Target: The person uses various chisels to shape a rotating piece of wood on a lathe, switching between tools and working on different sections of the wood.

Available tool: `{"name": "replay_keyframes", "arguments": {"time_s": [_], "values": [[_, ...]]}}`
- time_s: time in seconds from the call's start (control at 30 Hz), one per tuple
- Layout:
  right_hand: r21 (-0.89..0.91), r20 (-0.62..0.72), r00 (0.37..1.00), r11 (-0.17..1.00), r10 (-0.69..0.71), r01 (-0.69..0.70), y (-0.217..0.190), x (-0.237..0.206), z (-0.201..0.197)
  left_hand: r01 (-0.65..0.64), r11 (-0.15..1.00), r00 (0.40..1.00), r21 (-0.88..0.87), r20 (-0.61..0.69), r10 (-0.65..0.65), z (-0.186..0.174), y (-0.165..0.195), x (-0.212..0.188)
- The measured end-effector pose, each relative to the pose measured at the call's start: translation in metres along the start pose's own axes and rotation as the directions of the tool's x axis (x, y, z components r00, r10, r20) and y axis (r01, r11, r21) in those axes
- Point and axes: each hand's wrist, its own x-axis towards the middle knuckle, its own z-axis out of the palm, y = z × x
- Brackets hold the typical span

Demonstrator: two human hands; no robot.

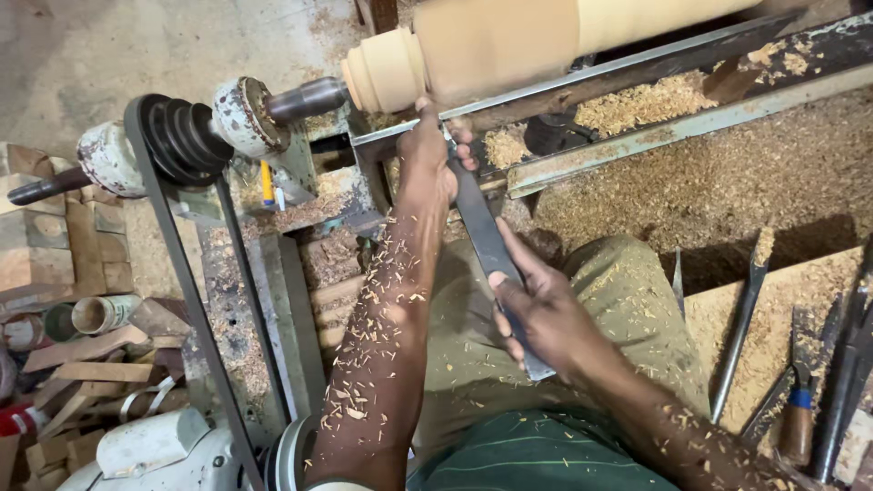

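At the left edge of the lathe bed [637, 136], a dark drive belt [195, 300] ran up over the stepped pulley [186, 136], and beyond it the white headstock spindle [250, 114] gripped a pale wooden workpiece [491, 41] lying across the top of the frame. Your left hand [427, 155], its forearm flecked with shavings, sat at the tool rest just under the wood, fingers [464, 150] curled narrowly over the front of a long flat steel chisel [486, 245]. The blade ran back from the wood toward your lap, where your right hand [541, 314] was closed around its rear end, fingers wrapped tight on the metal.

The chisel looked stiff and fairly heavy for its width, bare steel with no soft grip, likely slippery under dust; a two-point hold, one hand down at the rest and one far back for leverage, seemed the sound way to take it. The workpiece looked solid and heavy, held only between the lathe's centres.

Sawdust [727, 182] lay thick along the bed and the floor behind it. At the right edge, spare chisels [741, 327] rested on a shaving-covered board [782, 300].
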Motion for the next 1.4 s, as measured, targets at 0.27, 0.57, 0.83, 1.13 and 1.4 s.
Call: {"name": "replay_keyframes", "arguments": {"time_s": [0.27, 0.57, 0.83, 1.13, 1.4], "values": [[0.091, -0.018, 0.991, 0.987, -0.13, 0.131, 0.018, 0.006, 0.028, 0.043, 0.993, 0.998, 0.107, 0.032, -0.047, -0.008, 0.007, 0.009], [-0.097, -0.097, 0.977, 0.976, 0.188, -0.197, -0.032, -0.008, 0.01, 0.118, 0.992, 0.993, -0.041, 0.038, -0.116, 0.002, 0.005, 0.004], [-0.296, 0.093, 0.979, 0.944, 0.182, -0.147, -0.078, -0.001, -0.061, 0.0, 0.963, 0.985, -0.268, -0.166, -0.046, 0.038, 0.0, -0.012], [-0.238, -0.021, 0.988, 0.959, 0.152, -0.153, -0.033, 0.002, -0.028, 0.031, 0.995, 0.997, -0.094, -0.064, -0.037, 0.015, 0.004, -0.008], [-0.063, -0.029, 0.999, 0.997, 0.039, -0.04, -0.012, 0.009, 0.009, 0.099, 0.995, 0.995, -0.004, 0.027, -0.099, -0.004, 0.006, 0.013]]}}
